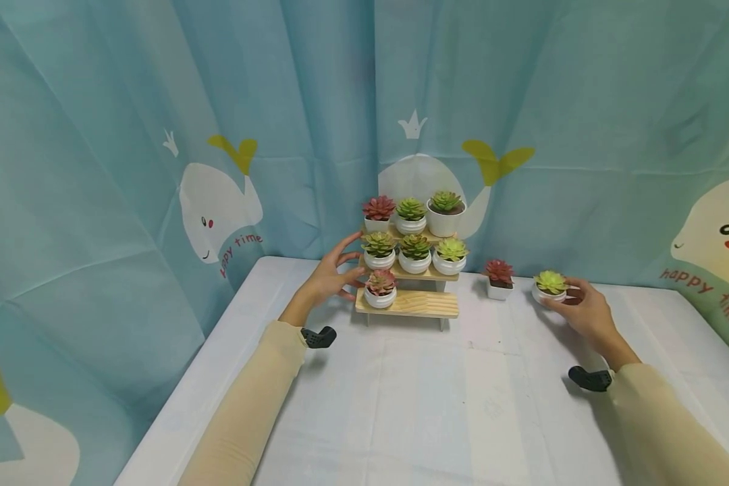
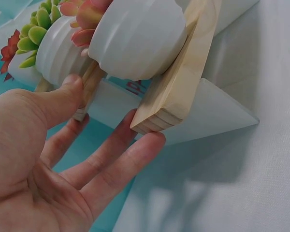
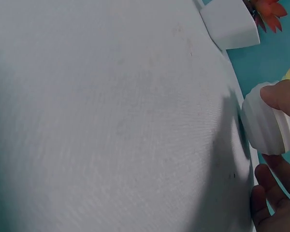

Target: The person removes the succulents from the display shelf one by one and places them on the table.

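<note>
A three-tier wooden plant stand (image 1: 422,304) carries small potted succulents on every step. At its left end is my left hand (image 1: 328,275), the thumb and index finger pinching the end of the middle board (image 2: 90,83). Other fingertips of that hand touch the end of the bottom board (image 2: 171,104). On the bottom step, a pink succulent (image 1: 380,289) in a white pot sits at the left. Over at the right, my right hand (image 1: 586,312) grips a yellow-green succulent (image 1: 549,283) by its ribbed white pot (image 3: 267,121); whether the pot touches the table cannot be told.
A red succulent (image 1: 499,278) in a square white pot stands on the table between the stand and my right hand. Behind the white-covered table (image 1: 425,405) hangs a blue curtain (image 1: 328,81) with whale prints, close to its back edge.
</note>
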